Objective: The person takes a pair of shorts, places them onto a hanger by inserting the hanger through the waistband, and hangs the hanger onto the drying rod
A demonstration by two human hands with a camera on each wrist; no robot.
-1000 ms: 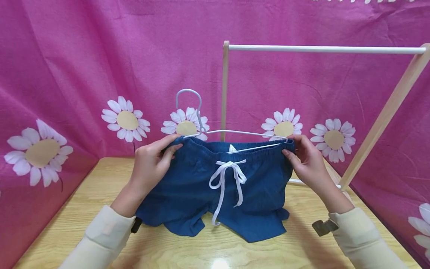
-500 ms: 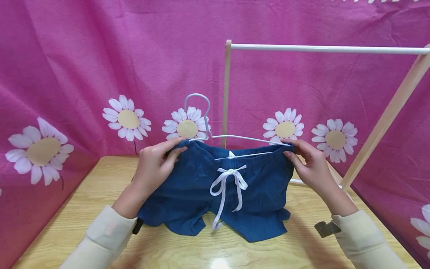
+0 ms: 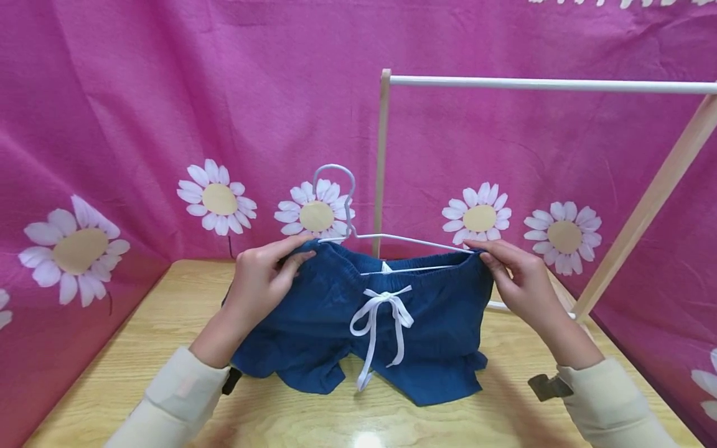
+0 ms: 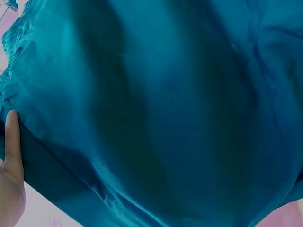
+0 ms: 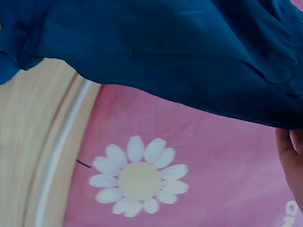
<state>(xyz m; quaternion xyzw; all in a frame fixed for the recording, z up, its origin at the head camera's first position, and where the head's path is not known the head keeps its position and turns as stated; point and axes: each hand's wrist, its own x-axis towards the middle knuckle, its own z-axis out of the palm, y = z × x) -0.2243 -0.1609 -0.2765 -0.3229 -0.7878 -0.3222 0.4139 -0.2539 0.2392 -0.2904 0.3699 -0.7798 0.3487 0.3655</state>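
Navy blue shorts [image 3: 426, 336] with a white drawstring bow [image 3: 386, 298] are held up by the waistband, spread wide between both hands. My left hand [image 3: 260, 280] pinches the left end of the waistband between thumb and fingers. At the other end, my right hand [image 3: 521, 277] pinches the waistband's right corner. A thin white hanger [image 3: 414, 240] sits in the waist opening, its hook pointing up and its lower bar crossing inside. In the left wrist view the shorts [image 4: 180, 113] fill most of the picture, with the left thumb [image 4: 13, 142] against the cloth.
Behind, to the right, stands a rack with a white top rail [image 3: 532, 83] and wooden posts [image 3: 638, 218]. The wood-grain table [image 3: 168, 323] lies under the shorts. A pink cloth [image 3: 269, 81] printed with daisies surrounds the table at the back and sides.
The hanger has sunk lower and shifted to the right, its hook dropping with it. Both hands have come down slightly, and still pinch the waistband.
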